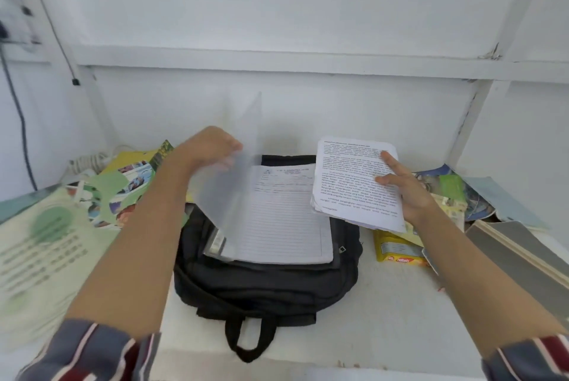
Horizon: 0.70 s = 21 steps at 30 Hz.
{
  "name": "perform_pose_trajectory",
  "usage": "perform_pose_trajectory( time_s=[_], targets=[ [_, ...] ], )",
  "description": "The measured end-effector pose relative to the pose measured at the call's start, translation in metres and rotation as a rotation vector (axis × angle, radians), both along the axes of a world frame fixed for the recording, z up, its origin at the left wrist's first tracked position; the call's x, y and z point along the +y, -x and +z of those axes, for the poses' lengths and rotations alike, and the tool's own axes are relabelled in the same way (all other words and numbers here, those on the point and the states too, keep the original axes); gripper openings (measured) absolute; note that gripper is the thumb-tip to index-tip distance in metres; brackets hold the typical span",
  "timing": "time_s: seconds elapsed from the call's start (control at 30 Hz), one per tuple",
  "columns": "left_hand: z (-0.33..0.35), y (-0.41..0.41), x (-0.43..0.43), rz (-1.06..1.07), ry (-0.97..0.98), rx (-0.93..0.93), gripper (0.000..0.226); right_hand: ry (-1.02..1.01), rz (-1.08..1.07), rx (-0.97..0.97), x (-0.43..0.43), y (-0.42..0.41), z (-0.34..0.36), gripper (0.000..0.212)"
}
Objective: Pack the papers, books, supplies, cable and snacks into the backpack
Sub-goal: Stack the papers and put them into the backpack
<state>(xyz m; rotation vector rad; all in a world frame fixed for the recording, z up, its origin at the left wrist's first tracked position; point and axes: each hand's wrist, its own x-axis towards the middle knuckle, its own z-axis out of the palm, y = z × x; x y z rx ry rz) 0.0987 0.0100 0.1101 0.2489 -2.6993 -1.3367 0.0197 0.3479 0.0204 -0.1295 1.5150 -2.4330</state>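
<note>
The left hand (212, 146) pinches up the clear plastic folder cover (246, 134) on the black cloth backpack (264, 285), probably so the right hand (403, 193), gripping the printed white papers (351, 183), can slide them in.

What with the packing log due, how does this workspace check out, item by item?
Surface: white table.
Job's things: black backpack flat at centre; clear folder with lined sheet on it; yellow snack packet right of it.
Clutter: left books and right books, heaped.
Hands: left hand holds up the folder's cover; right hand holds printed papers.
Cables: white cable coiled far left; dark cable hangs beside it.
Surroundings: white wall with beams.
</note>
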Motion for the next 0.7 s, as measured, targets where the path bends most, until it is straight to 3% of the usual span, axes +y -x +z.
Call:
perform_pose_trajectory(
  time_s=[0.17,0.43,0.7],
  targets=[
    [-0.001,-0.020,-0.090,0.164,-0.047,0.019,0.025,-0.019,0.061,0.010,-0.060,-0.004,0.000,0.067],
    [-0.028,-0.022,-0.196,0.170,-0.021,-0.142,0.034,-0.079,0.092,-0.017,-0.153,-0.016,-0.011,0.066],
    [-0.067,-0.003,-0.220,0.067,0.405,-0.305,0.046,-0.212,0.052,-0.057,-0.205,-0.028,-0.040,0.062]
  ],
)
